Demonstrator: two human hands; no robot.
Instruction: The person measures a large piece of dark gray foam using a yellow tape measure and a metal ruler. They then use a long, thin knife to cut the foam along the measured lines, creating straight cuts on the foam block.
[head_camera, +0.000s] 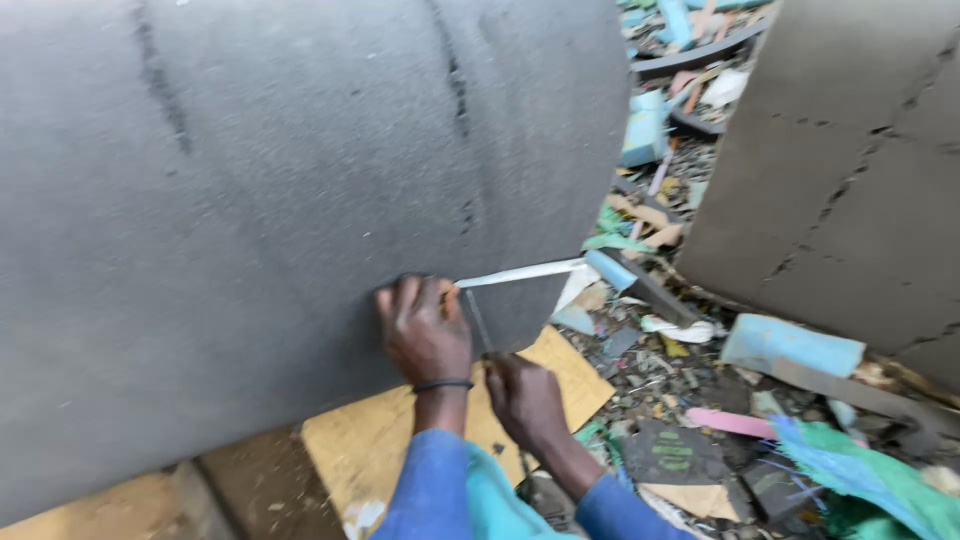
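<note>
Foam fills most of the view: a big grey foam slab (280, 180) bends over in front of the person, its top and left parts cut off by the frame, so its full shape cannot be made out. The left hand (423, 330) presses flat against the lower edge of that slab, fingers spread and curled slightly over the foam, a dark band at the wrist. Just below and to the right of it, the right hand (525, 400) is clenched around the handle of a thin blade (478, 322); the blade rises between the two hands into the foam, and the handle itself is hidden inside the fist. From the fingertips of the left hand a pale strip (522, 272) runs off to the right along a slit in the slab; whether it is tape or the cut face of the foam is hard to tell. Beneath both hands lies a tan board (350, 450), partly covered by the blue sleeves. Well to the right of the hands stands a second grey slab (850, 180), cracked and cut off at the frame edge. Between and below, scraps litter the ground: a light blue foam block (790, 345), a pink strip (730, 422), and a dark flat piece with green markings (672, 452), too blurred to read.
</note>
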